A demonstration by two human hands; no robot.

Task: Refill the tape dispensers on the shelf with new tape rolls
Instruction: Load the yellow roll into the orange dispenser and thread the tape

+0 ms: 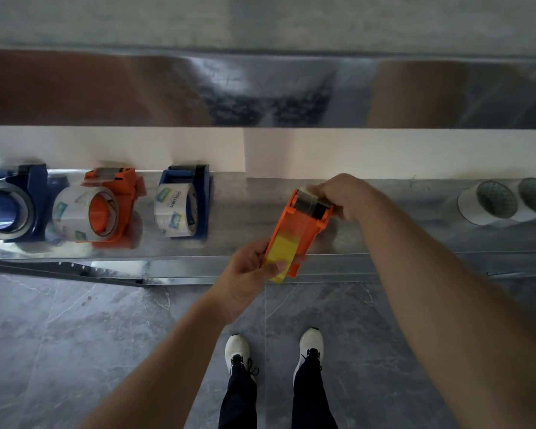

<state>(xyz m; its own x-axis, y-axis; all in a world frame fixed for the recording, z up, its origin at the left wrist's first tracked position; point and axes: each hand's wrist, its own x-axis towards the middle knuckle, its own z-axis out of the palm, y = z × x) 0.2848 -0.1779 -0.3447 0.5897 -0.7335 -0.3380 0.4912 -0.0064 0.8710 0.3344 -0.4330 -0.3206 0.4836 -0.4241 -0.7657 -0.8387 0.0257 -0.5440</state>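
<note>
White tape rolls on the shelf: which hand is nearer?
Right. The right hand pinches the orange dispenser, left of the white tape rolls; the left hand grips its yellow roll, farther left.

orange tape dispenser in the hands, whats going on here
A person stands at a metal shelf, holding the orange tape dispenser in both hands. The left hand grips the near end, thumb on what looks like a yellow tape roll in it; the right hand pinches the far head end, where clear tape lies across. To the left sit a far blue dispenser, a second orange dispenser and a nearer blue dispenser, each holding a roll. Two white rolls lie at the right.
</note>
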